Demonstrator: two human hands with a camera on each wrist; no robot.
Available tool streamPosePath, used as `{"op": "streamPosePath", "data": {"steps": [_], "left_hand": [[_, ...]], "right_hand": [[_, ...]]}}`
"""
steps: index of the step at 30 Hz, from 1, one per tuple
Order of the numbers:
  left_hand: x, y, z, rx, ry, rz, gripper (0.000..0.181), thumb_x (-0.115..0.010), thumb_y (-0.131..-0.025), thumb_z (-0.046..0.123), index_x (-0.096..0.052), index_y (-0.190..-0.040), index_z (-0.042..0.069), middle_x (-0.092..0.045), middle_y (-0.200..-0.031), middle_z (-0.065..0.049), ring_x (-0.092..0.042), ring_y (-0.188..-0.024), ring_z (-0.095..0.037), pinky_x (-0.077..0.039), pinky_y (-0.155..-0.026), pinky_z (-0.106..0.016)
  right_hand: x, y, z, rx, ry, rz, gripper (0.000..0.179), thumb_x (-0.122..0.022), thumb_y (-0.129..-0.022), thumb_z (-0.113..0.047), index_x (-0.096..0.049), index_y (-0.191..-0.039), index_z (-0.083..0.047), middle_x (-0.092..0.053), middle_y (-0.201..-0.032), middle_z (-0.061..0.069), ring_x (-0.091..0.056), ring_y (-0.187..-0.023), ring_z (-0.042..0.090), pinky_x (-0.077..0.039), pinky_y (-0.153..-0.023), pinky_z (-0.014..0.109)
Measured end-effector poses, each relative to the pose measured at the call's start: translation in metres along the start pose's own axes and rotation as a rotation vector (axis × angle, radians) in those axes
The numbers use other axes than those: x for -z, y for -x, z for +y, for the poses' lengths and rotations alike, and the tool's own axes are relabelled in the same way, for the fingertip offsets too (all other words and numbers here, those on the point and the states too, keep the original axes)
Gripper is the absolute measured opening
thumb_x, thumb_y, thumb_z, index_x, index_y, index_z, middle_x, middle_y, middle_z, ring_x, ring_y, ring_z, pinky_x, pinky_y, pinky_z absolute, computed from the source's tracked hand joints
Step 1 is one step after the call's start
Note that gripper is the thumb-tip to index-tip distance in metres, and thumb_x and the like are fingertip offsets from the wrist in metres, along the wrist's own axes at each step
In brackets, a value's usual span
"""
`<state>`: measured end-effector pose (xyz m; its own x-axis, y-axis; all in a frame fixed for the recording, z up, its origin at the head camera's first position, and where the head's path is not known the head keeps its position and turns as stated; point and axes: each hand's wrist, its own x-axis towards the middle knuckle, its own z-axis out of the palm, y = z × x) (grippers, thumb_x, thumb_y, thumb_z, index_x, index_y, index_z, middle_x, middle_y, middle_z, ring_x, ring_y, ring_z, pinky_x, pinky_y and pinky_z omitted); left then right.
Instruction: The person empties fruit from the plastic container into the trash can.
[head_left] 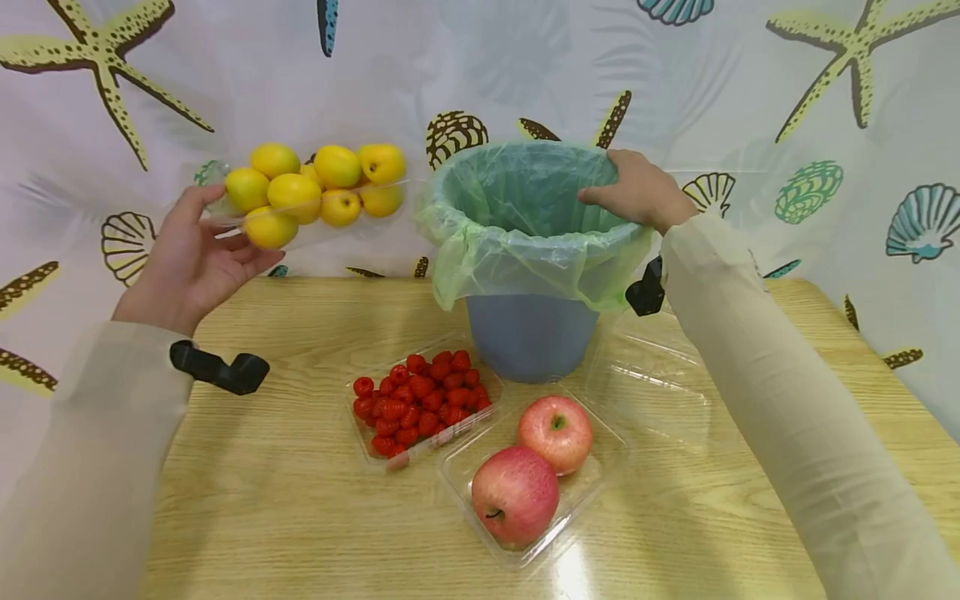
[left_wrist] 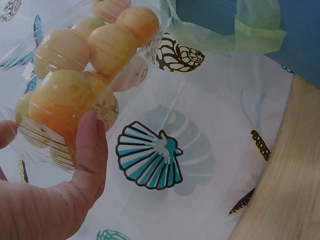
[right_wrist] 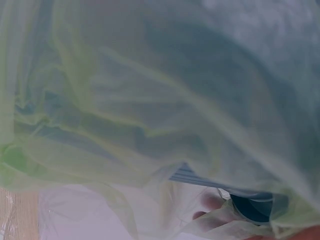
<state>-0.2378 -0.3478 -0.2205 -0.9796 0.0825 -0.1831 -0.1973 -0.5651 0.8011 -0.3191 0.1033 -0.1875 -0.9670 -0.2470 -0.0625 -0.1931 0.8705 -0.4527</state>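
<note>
My left hand [head_left: 198,258] grips one end of a clear plastic box of small yellow fruits [head_left: 294,196], held up left of the bin and tilted. In the left wrist view the thumb and fingers lie round the end of the clear box [left_wrist: 47,142]. My right hand [head_left: 637,187] holds the right rim of a blue-grey trash bin [head_left: 532,333], its thumb inside and its fingers outside. A pale green bin liner [head_left: 525,258] is folded over the rim. In the right wrist view the liner [right_wrist: 125,110] covers most of the frame, and only some fingertips [right_wrist: 212,200] show.
Before the bin, a clear box holds red raspberries [head_left: 423,404]. Next to it, two apples [head_left: 517,496] lie in another clear tray [head_left: 487,542]. An empty-looking clear plastic piece [head_left: 660,383] lies right of the bin. A shell-patterned curtain [head_left: 525,58] hangs behind the wooden table [head_left: 300,517].
</note>
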Motion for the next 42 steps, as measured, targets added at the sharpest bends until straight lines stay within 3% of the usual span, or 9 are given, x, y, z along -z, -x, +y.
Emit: {"op": "streamPosePath", "data": {"steps": [10, 16, 25, 31, 37, 42], "left_hand": [[-0.03, -0.01, 0.008, 0.0, -0.026, 0.0, 0.06, -0.058, -0.093, 0.04, -0.024, -0.139, 0.021, -0.036, -0.13, -0.004, -0.046, -0.12, -0.021, -0.043, -0.103, -0.034], [-0.05, -0.014, 0.005, 0.011, -0.085, -0.015, 0.072, -0.054, -0.094, 0.043, -0.01, -0.146, 0.022, -0.034, -0.134, -0.004, -0.038, -0.128, -0.019, -0.038, -0.108, -0.032], [-0.081, -0.018, 0.001, -0.008, -0.151, -0.006, 0.071, -0.056, -0.093, 0.041, -0.012, -0.143, 0.019, -0.034, -0.131, -0.007, -0.041, -0.122, -0.02, -0.049, -0.096, -0.033], [-0.099, -0.021, -0.004, -0.016, -0.189, -0.001, 0.058, -0.058, -0.092, 0.04, -0.021, -0.129, 0.017, -0.036, -0.126, -0.01, -0.043, -0.119, -0.022, -0.055, -0.084, -0.034], [-0.116, -0.023, -0.011, -0.022, -0.236, -0.006, 0.047, -0.057, -0.092, 0.04, -0.025, -0.118, 0.016, -0.039, -0.123, -0.01, -0.046, -0.119, -0.023, -0.057, -0.077, -0.034], [-0.132, -0.025, -0.018, -0.029, -0.29, 0.0, 0.046, -0.056, -0.092, 0.04, -0.028, -0.118, 0.015, -0.041, -0.124, -0.009, -0.047, -0.119, -0.023, -0.057, -0.075, -0.033]], "right_hand": [[0.002, 0.001, 0.001, -0.007, -0.006, 0.007, 0.08, -0.044, -0.097, -0.043, 0.0, -0.154, -0.008, 0.0, -0.161, 0.013, -0.008, -0.147, 0.036, -0.017, -0.116, 0.055], [-0.002, 0.001, 0.003, -0.01, -0.01, 0.008, 0.08, -0.045, -0.096, -0.043, -0.002, -0.154, -0.008, -0.001, -0.161, 0.013, -0.009, -0.147, 0.035, -0.017, -0.116, 0.055], [-0.001, 0.001, 0.002, 0.0, 0.0, 0.019, 0.08, -0.045, -0.097, -0.041, -0.002, -0.154, -0.006, -0.003, -0.161, 0.014, -0.009, -0.147, 0.035, -0.017, -0.116, 0.054], [-0.001, 0.001, 0.001, -0.006, -0.003, 0.021, 0.08, -0.046, -0.097, -0.042, -0.002, -0.154, -0.007, -0.003, -0.161, 0.013, -0.01, -0.147, 0.035, -0.017, -0.116, 0.054], [-0.001, 0.001, 0.002, -0.007, -0.004, 0.024, 0.08, -0.046, -0.097, -0.042, -0.003, -0.154, -0.007, -0.004, -0.161, 0.013, -0.01, -0.147, 0.035, -0.017, -0.116, 0.054], [-0.001, 0.002, 0.003, -0.009, -0.019, 0.025, 0.081, -0.047, -0.096, -0.042, -0.003, -0.154, -0.008, -0.004, -0.161, 0.013, -0.011, -0.147, 0.036, -0.018, -0.116, 0.054]]}}
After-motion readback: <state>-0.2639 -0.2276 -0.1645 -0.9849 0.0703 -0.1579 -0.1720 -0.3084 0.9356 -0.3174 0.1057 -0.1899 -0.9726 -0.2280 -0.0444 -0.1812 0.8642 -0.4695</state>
